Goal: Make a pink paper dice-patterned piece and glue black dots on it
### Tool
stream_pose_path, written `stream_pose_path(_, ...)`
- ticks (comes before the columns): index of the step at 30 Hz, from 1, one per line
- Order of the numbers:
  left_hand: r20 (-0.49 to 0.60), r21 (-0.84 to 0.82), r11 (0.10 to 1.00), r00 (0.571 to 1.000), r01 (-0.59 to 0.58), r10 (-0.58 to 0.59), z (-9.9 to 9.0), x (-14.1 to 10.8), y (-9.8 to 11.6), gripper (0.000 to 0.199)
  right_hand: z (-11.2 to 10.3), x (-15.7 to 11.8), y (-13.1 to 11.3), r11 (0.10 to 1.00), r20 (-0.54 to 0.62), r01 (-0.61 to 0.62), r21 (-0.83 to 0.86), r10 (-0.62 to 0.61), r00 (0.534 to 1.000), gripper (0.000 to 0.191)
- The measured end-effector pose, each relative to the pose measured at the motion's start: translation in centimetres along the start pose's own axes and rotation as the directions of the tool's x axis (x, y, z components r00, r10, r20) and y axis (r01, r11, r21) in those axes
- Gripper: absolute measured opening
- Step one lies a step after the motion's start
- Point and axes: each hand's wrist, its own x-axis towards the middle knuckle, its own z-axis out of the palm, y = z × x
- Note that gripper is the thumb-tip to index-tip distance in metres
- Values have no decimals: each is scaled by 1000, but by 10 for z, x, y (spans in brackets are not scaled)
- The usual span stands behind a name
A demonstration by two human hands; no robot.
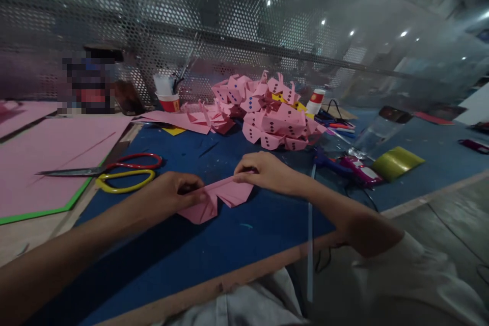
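Observation:
A folded piece of pink paper point(235, 194), notched along its near edge, is stretched between both hands just over the blue tabletop point(244, 242). At its left end my left hand point(178, 192) is closed, thumb and fingers pinching the paper. My right hand point(263, 172) grips the top edge at the other end with its fingertips. Left of my left hand lies a pair of scissors point(128, 169) with one red and one yellow handle. Behind the hands rises a heap of folded pink paper shapes point(273, 117) marked with dark dots.
Large pink sheets point(46, 163) cover the left side. A red paper cup point(168, 102) stands at the back. On the right are a blue glue gun point(332, 162), a tilted clear bottle point(384, 130), and yellow tape point(397, 163). A perforated metal screen point(214, 15) closes off the back.

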Motion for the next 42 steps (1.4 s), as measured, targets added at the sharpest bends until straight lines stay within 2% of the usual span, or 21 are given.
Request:
stream_pose_path(3,-48,-7,1000,999,-15,15,0,-4,4,31,1,-1,-3,989,-124,88,-118,-103,987,15)
stream_pose_path(6,-147,-37,999,989,-26,21,-4,-7,8,28,2,-5,-11,963,-351,118,-243,-201,914,19)
stream_pose_path(8,-218,-96,995,976,-29,8,-7,-6,9,27,5,-8,-19,954,-413,148,-261,-249,876,18)
stream_pose_path(10,-280,-174,984,960,-35,-16,-9,-3,8,29,11,-12,-26,954,-408,181,-240,-268,873,20)
stream_pose_path(13,-329,-274,959,944,-73,-22,-8,0,7,29,22,-13,-31,968,-358,132,-212,-203,911,20)
stream_pose_path(17,-328,-418,902,944,-109,-38,-2,-1,10,25,32,-12,-31,980,-314,3,-199,-66,947,25)
stream_pose_path(21,-296,-489,868,952,-85,-74,3,-3,13,25,38,-10,-32,988,-303,-33,-152,-15,953,34)
stream_pose_path(30,-244,-564,818,969,-115,-32,15,-7,14,27,43,-10,-33,978,-293,-53,-202,-9,956,27)
stream_pose_path(37,-255,-512,854,966,-91,-50,17,-10,17,25,45,-11,-33,968,-282,18,-249,-90,955,26)
stream_pose_path(42,-225,-551,830,973,-90,-44,17,-8,12,30,48,-12,-32,964,-299,50,-259,-130,945,28)
